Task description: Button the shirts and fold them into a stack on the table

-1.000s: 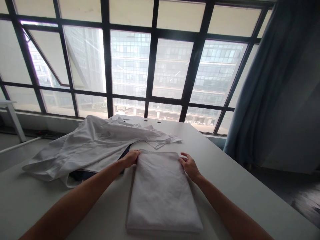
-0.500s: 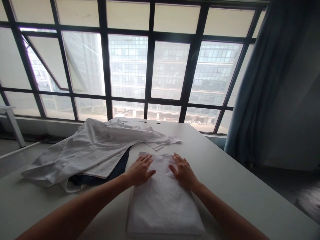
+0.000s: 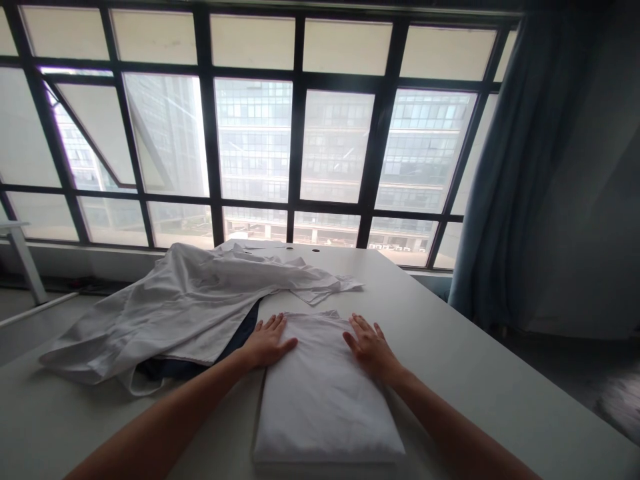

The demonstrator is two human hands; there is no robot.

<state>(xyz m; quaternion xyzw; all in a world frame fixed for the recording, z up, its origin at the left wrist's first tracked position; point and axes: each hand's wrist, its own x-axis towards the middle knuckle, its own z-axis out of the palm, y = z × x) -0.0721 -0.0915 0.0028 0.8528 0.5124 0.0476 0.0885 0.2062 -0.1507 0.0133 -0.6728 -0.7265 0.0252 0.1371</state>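
Note:
A white garment folded into a neat rectangle (image 3: 325,400) lies in front of me on the white table (image 3: 450,360). My left hand (image 3: 267,341) rests palm down on its far left edge, fingers spread and pointing away from me. On the far right edge, my right hand (image 3: 369,343) lies flat, also with fingers apart. Neither hand grips the cloth. Faint creases run over the folded top. Left of it, a loose white garment (image 3: 185,293) is spread in a rumpled heap, with dark navy cloth (image 3: 183,368) showing beneath its near edge.
Behind the table stands a wide window (image 3: 255,140) with dark frames, one pane tilted out at left. A blue-grey curtain (image 3: 505,220) hangs at right. A white table leg (image 3: 27,263) shows at far left. Two dark round holes mark the table's far end.
My left hand has slid outward to the left edge of the folded garment. My right hand has shifted slightly to the right. The view has tilted a little.

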